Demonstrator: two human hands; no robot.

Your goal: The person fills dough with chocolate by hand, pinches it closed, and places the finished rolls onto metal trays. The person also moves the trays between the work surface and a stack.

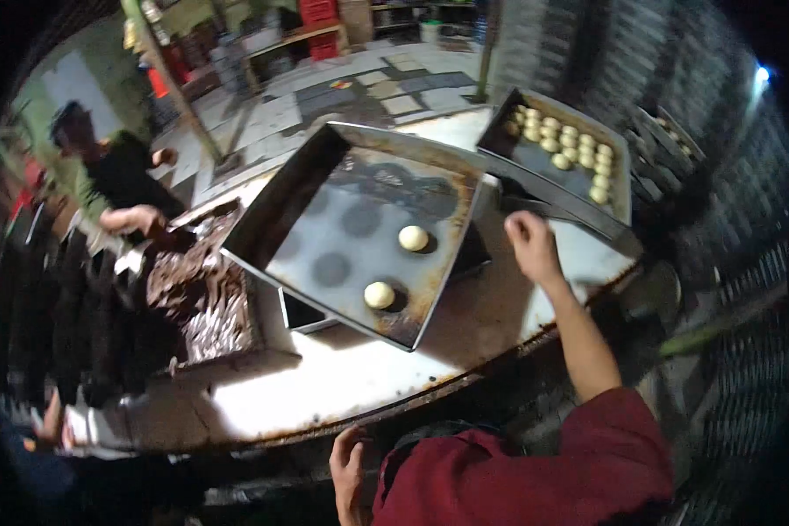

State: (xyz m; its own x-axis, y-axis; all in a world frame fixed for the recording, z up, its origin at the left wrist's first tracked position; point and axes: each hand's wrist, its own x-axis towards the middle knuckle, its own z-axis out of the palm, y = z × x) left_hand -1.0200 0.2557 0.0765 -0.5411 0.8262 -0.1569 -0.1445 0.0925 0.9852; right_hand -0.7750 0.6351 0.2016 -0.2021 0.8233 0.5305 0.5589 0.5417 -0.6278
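My right hand (532,247) is raised beside the right edge of a large metal tray (324,223), fingers curled together and nothing visible in them. Two pale dough balls lie in that tray, one toward its right side (413,238) and another near its front corner (379,295). Low in the view, my left hand (348,465) hangs by the table's front edge, empty, with its fingers loosely apart. The large tray sits tilted over another dark tray (300,311).
A second tray (579,207) at the back right holds several dough balls. On the left, a container of brown, glossy mass (203,294) stands on the white table (324,386). A co-worker (118,175) has a hand (138,221) near it. A pole rises behind.
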